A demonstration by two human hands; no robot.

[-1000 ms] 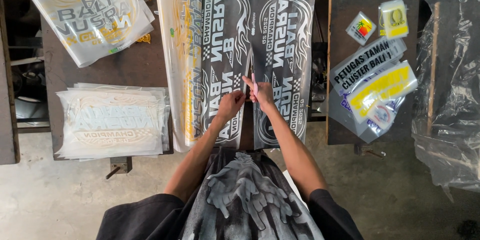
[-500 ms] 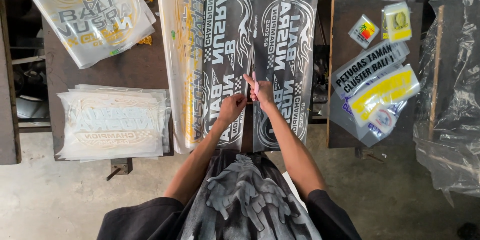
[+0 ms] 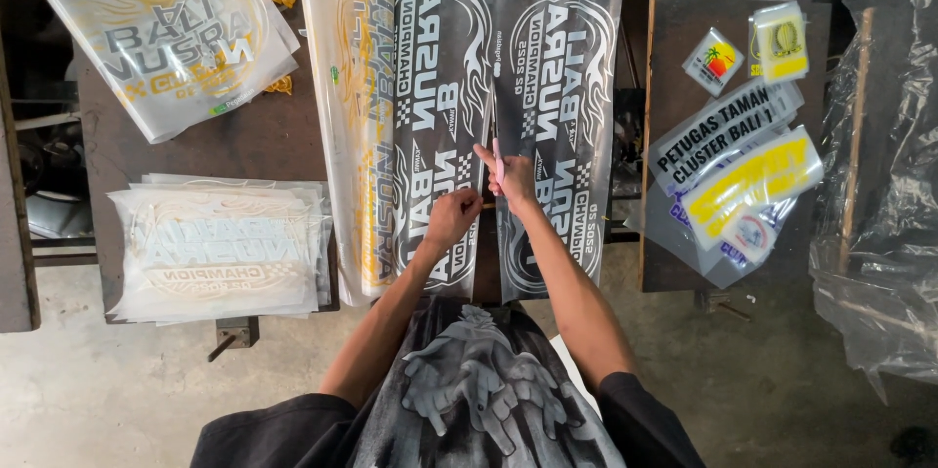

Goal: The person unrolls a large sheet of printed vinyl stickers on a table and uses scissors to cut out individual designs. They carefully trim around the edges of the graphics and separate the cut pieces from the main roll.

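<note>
A long clear film printed with silver-grey flame-and-letter designs hangs over a dark workbench, split into a left strip [image 3: 440,116] and a right strip [image 3: 562,126]. My right hand [image 3: 513,180] is shut on a thin pink cutter [image 3: 497,157], its tip pointing away from me along the gap between the strips. My left hand [image 3: 451,216] pinches the inner edge of the left strip just beside the gap. Both forearms reach out from my dark printed shirt.
A rolled yellow-printed film [image 3: 373,87] lies left of the strips. A stack of white-printed sheets [image 3: 220,248] and a loose white and yellow sheet [image 3: 176,38] rest on the left bench. Small printed stickers [image 3: 738,165] cover a board at right; crumpled clear plastic [image 3: 884,185] hangs beyond.
Both hands have slid a little toward my body along the gap between the strips; the pink cutter stays in my right hand.
</note>
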